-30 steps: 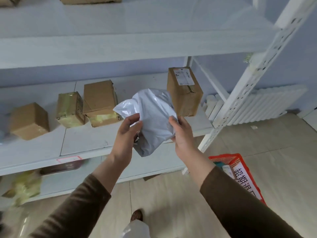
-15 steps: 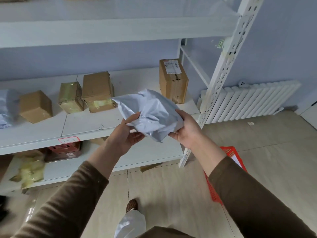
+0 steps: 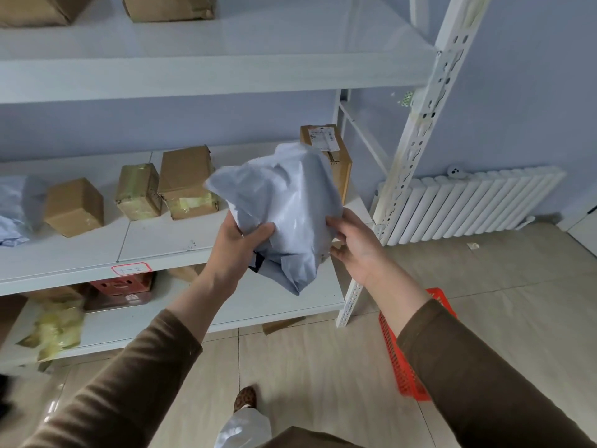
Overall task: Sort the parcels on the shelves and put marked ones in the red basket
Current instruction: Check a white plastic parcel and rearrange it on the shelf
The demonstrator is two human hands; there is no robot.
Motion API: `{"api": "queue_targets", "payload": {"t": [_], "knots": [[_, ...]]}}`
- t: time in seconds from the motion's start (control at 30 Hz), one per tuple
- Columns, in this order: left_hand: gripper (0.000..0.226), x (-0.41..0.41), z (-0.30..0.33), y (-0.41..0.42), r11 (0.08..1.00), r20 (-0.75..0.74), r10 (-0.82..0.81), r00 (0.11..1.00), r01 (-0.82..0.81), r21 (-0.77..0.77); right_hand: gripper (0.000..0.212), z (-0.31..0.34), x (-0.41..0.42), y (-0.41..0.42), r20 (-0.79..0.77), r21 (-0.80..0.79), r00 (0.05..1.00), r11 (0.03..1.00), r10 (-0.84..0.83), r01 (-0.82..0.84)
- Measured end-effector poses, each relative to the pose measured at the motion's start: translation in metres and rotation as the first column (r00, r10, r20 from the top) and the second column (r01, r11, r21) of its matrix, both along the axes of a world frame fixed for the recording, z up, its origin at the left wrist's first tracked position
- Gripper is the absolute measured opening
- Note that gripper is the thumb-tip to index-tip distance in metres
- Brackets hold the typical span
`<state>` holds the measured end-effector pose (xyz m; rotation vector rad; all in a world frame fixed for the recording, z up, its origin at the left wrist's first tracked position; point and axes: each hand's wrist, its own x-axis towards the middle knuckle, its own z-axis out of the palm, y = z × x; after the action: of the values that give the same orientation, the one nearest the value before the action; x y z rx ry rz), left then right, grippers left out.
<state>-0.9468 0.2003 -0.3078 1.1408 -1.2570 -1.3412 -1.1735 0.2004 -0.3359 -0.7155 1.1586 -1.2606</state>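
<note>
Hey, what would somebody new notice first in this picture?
First, the grey plastic mailer bag held up mid-frame, gripped by the left hand and the right hand. Behind it, cardboard boxes sit on the white shelf, and a red basket stands on the floor under the right arm.

Pale blue wall (image 3: 517,92), beige tiled floor (image 3: 323,367) — white ribbed radiator (image 3: 468,205) against it.

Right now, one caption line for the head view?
Both hands, left and right, hold a grey poly-bag parcel before the shelves.
</note>
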Motion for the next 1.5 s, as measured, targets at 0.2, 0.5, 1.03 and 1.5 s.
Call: {"api": "queue_targets", "payload": {"t": [0.2, 0.5, 1.03, 1.5], "knots": [[0.064, -0.002, -0.011, 0.002, 0.617, 0.562, 0.363, 0.743, 0.259, -0.743, 0.038, 0.003, 0.0, -0.002, 0.237, -0.058, 0.971, 0.998, -0.005, 0.019], [0.051, 0.006, -0.034, -0.008, 0.286, 0.598, 0.536, 0.596, 0.538, -0.793, 0.084, -0.003, -0.019, -0.003, 0.514, 0.009, 0.848, 0.988, 0.129, -0.156], [0.053, -0.017, -0.03, 0.004, 0.974, -0.232, 0.176, 0.957, -0.135, 0.184, 0.046, -0.036, 0.006, -0.032, 0.579, 0.112, 0.793, 0.982, -0.189, 0.151], [0.049, 0.024, -0.064, -0.088, 0.918, -0.215, 0.128, 0.968, -0.034, 0.395, 0.063, -0.063, 0.051, -0.078, 0.123, 0.396, 0.965, 0.903, -0.231, 0.165]]}}
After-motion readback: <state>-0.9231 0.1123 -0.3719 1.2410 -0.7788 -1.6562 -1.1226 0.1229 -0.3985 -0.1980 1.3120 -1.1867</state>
